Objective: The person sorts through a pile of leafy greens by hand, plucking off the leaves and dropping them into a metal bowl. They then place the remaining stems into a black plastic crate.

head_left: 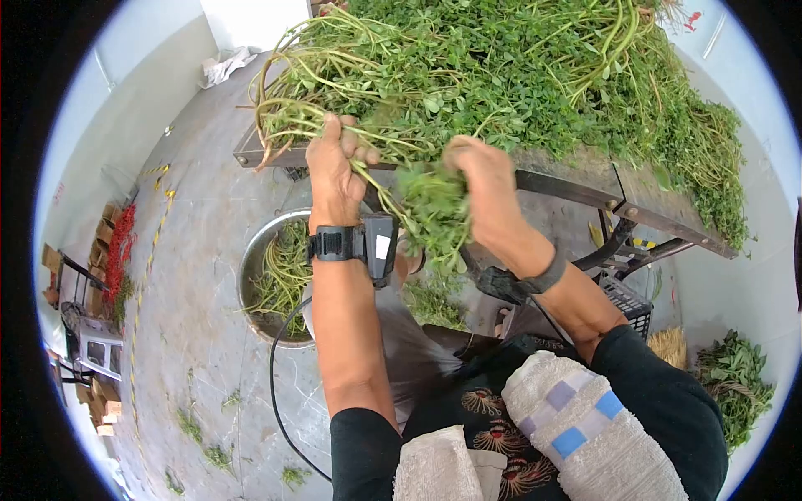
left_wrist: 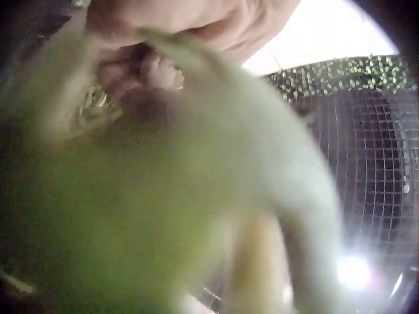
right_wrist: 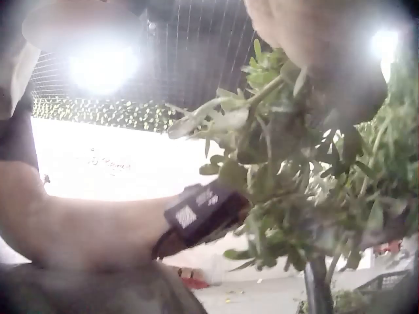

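Note:
My left hand (head_left: 336,167) grips the stem end of several leafy green stalks (head_left: 434,204) at the near edge of the heap. The pale stems run from its fingers down toward the right, to a leafy clump. My right hand (head_left: 489,179) holds that clump from the other side, its fingers curled over the leaves and slightly blurred. In the right wrist view, the leaves (right_wrist: 262,170) hang below the right hand (right_wrist: 308,33). Out-of-focus greenery (left_wrist: 118,209) fills most of the left wrist view, below the left hand (left_wrist: 203,19).
A big heap of greens (head_left: 501,75) covers the table, whose front edge (head_left: 576,190) runs before me. Under my left arm a metal basin (head_left: 248,288) holds loose stems. A black crate (head_left: 626,305) stands below the table at right. Leaf scraps (head_left: 219,456) litter the floor.

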### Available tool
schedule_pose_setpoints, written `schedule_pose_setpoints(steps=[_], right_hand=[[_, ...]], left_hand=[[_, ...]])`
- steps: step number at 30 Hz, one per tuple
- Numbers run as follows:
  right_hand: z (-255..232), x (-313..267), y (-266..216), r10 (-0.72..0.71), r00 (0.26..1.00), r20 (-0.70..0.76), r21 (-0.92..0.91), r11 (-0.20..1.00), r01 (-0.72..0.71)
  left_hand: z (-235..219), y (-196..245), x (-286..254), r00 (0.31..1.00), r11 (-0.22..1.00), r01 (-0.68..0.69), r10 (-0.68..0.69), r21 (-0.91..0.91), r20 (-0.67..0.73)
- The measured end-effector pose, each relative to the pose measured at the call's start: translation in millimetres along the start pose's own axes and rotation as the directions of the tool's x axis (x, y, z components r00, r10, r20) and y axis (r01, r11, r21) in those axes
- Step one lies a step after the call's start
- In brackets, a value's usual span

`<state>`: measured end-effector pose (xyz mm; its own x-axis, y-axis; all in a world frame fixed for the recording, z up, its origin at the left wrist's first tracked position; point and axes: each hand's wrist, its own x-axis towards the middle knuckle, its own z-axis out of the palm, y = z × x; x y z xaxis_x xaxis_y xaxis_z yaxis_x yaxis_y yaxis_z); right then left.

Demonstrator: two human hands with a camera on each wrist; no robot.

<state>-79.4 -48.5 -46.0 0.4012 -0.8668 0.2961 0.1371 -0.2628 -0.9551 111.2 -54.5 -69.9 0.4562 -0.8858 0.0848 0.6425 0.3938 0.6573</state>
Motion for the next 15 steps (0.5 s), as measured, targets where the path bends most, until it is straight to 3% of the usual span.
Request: schedule_pose_setpoints(steps=[2,3,4,6,7,8,11,14,15], right_hand=[[-18,-10,-25,-0.403,0.911,0.091,-0.087,0.908,0.410],[-24,-12,-31,-0.245,0.965,0.096,0.094,0.967,0.237],[-24,-14,-31,-0.242,0.966,0.091,0.092,0.968,0.234],[-24,-11,-31,-0.077,0.989,0.127,0.168,0.984,0.055],[-28,-9,-21,-0.001,0.974,0.228,0.114,0.993,-0.026],[-27,-8,-15,-0.007,0.973,0.231,0.118,0.993,-0.021],[-14,-10,8,0.120,0.947,0.297,-0.148,0.986,-0.078],[-2,-9,22,0.113,0.930,0.350,-0.116,0.990,-0.076],[1,-7,26,0.078,0.924,0.374,-0.212,0.977,0.003]], left_hand=[[-9,6,3,1.000,0.999,-0.010,0.009,-0.037,-0.027],[-12,8,4,0.999,0.999,-0.017,0.015,-0.045,-0.029],[-13,6,3,1.000,0.999,-0.017,0.016,-0.052,-0.027],[-4,3,1,0.999,0.998,-0.011,0.009,-0.068,-0.035],[1,0,-1,0.997,0.999,-0.022,0.018,-0.050,-0.078],[3,0,0,0.992,0.999,-0.034,0.030,-0.030,-0.125],[4,-1,-5,0.994,0.998,-0.051,0.049,-0.022,-0.094],[6,-4,-5,0.992,0.998,-0.063,0.065,0.024,-0.108],[4,-5,-3,0.992,0.997,-0.075,0.077,0.023,-0.102]])
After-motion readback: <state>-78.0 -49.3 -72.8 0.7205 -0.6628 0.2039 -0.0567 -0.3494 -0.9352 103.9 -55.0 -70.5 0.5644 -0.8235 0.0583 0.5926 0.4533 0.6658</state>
